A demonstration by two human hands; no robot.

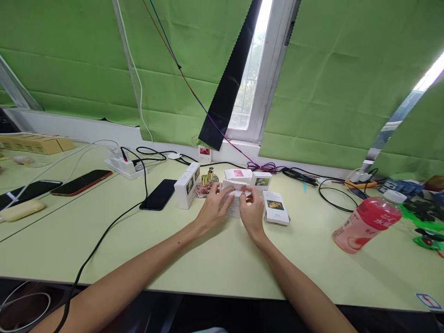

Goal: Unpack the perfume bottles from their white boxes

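A small white cardboard box (233, 208) with fine print on its near side stands on the table between my hands. My left hand (215, 206) grips its left side, with fingertips at the top flaps. My right hand (252, 210) holds the right side, fingers bent over the upper edge. The top looks partly raised; its inside is hidden. Two glass perfume bottles with gold caps stand just left, the front one pinkish (204, 187). Beside them are upright white boxes (186, 187). Another white box with a yellow flower picture (275, 207) lies to the right of my right hand.
A black phone (158, 194) lies left of the boxes, with a black cable (114, 226) crossing the table beside it. A pink drink bottle (367, 224) leans at the right. A power strip (125, 164) and coiled cables (300, 175) line the back wall.
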